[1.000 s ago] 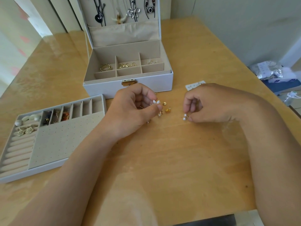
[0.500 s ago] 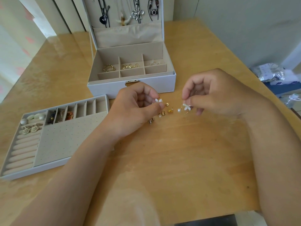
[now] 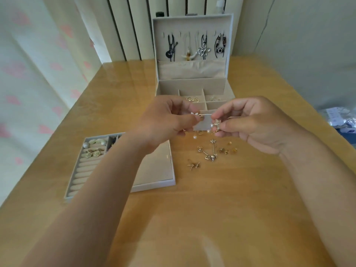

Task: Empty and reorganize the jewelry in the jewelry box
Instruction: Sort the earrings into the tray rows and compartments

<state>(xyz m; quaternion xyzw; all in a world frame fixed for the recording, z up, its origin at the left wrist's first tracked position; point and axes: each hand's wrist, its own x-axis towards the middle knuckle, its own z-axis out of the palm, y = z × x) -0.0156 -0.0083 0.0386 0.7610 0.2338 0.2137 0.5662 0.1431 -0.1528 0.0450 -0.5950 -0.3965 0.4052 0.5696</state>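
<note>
Jewelry box stands open just behind both hands. Left hand pinches 1 flower earring before it; right hand pinches 1 pearl earring. Judged light, slippery, fragile: hold by the flower.

Forearms reach forward, hands raised close together: left hand pinches a white flower earring, right hand a pearl flower earring.

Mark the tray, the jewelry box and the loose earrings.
tray (image 3: 158, 170): head view, bare flat panel.
jewelry box (image 3: 192, 69): head view, lid pocket.
loose earrings (image 3: 211, 157): head view, middle piece.
</note>
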